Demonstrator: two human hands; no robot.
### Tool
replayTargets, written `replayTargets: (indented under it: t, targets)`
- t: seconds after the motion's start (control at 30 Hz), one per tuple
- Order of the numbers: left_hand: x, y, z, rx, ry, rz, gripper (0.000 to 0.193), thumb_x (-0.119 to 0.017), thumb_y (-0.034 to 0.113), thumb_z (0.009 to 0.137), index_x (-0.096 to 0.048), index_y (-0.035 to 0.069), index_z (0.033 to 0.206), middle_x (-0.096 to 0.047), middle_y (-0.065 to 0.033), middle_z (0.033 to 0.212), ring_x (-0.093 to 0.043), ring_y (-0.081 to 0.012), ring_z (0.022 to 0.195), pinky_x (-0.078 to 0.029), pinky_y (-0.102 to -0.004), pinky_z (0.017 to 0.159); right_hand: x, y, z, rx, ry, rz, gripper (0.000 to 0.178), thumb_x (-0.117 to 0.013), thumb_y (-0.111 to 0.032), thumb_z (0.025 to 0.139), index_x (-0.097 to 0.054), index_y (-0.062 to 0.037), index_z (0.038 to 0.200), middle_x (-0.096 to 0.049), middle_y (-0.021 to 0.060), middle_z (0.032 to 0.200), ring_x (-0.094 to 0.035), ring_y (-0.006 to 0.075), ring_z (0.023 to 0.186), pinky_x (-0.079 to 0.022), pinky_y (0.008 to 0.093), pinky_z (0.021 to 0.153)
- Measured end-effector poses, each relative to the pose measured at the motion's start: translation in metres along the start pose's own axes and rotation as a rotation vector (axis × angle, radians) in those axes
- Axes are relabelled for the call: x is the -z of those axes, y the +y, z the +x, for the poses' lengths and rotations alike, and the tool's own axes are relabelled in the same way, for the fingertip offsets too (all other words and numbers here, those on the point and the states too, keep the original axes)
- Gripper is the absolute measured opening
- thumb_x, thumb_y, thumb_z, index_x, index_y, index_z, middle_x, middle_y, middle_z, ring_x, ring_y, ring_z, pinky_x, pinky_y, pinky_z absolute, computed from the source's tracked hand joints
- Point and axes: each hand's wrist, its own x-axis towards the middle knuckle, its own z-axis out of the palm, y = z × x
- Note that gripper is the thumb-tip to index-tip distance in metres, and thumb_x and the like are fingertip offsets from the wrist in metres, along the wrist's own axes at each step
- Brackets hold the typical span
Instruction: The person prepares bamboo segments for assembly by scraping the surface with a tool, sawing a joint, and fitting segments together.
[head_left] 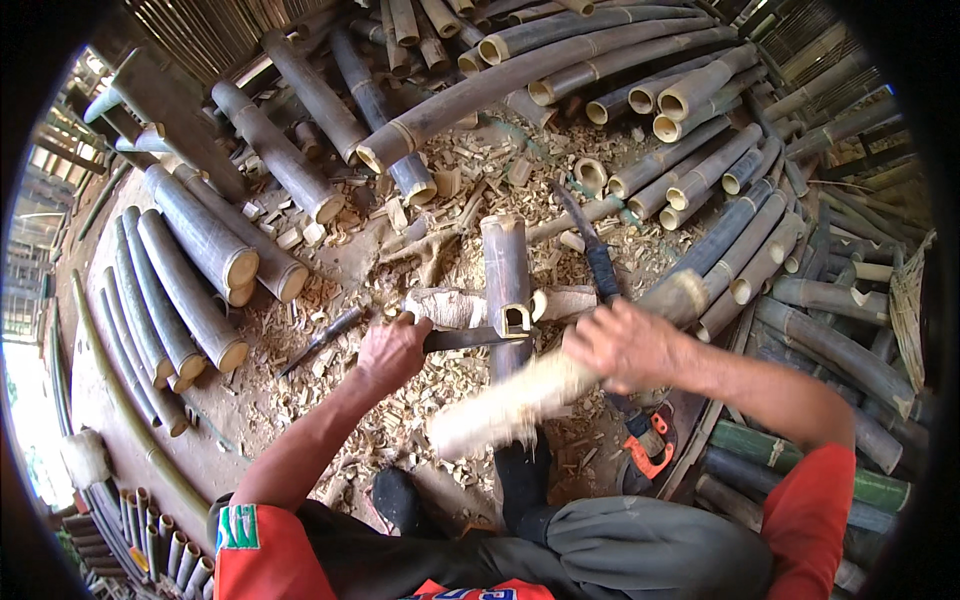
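My left hand (392, 350) is closed round the handle of a knife. The dark knife blade (465, 340) reaches right, against the near end of a bamboo tube (503, 255). That end has a notch cut into it, with pale inner wood showing. Under the tube lies a pale, rough log (445, 308). My right hand (628, 345) grips a thick, light wooden club (515, 400), smeared by motion. It slants across, just nearer to me than the blade. My dark-clad feet (522, 475) are on the ground below.
Wood chips (350, 430) cover the ground. Near my right hand lie a black-handled blade (598, 258) and an orange-handled tool (650, 445); another knife (330, 335) lies left. Cut bamboo tubes are stacked at left (190, 290), at the back (540, 70) and right (830, 350).
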Motion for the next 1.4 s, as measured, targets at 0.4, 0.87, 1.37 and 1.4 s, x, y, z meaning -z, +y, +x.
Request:
replayTargets:
  t: [0.4, 0.87, 1.37, 1.4]
  targets:
    - [0.065, -0.034, 0.033, -0.183, 0.103, -0.264, 0.064, -0.062, 0.069, 0.097, -0.08, 0.008, 0.086, -0.067, -0.0112, 0.063, -0.064, -0.0286, 0.054, -0.052, -0.0471, 0.056, -0.006, -0.069, -0.044, -0.727, 0.246, 0.97, 0.062, -0.086, -0.022, 0.074, -0.052, -0.0018, 0.121, -0.07, 0.02, 0.098, -0.074, 0.0339, 0.083, -0.063, 0.0454, 0.071]
    - [0.056, -0.035, 0.027, 0.023, -0.113, 0.003, 0.071, -0.059, 0.075, 0.094, -0.075, 0.007, 0.081, -0.064, -0.0063, 0.061, -0.06, -0.0195, 0.051, -0.051, -0.0394, 0.05, 0.004, -0.053, -0.003, -0.93, 0.095, 1.005, 0.066, -0.082, -0.026, 0.078, -0.045, 0.0025, 0.125, -0.068, 0.033, 0.106, -0.072, 0.0477, 0.097, -0.056, 0.052, 0.087]
    - [0.044, -0.052, 0.039, -0.04, -0.109, -0.157, 0.061, -0.072, 0.066, 0.09, -0.078, 0.006, 0.08, -0.064, -0.0059, 0.059, -0.059, -0.021, 0.05, -0.05, -0.0412, 0.05, 0.026, -0.025, 0.009, -0.82, 0.328, 1.052, 0.082, -0.082, -0.029, 0.079, -0.042, 0.0108, 0.14, -0.065, 0.0307, 0.128, -0.069, 0.0356, 0.117, -0.053, 0.0462, 0.101]
    - [0.044, -0.053, 0.041, -0.074, -0.084, -0.156, 0.06, -0.072, 0.065, 0.09, -0.077, 0.006, 0.078, -0.063, -0.0056, 0.057, -0.059, -0.0212, 0.049, -0.05, -0.0419, 0.049, 0.022, -0.027, 0.011, -0.835, 0.392, 1.113, 0.083, -0.082, -0.029, 0.079, -0.042, 0.0115, 0.14, -0.064, 0.0311, 0.128, -0.068, 0.0358, 0.118, -0.052, 0.0459, 0.102]
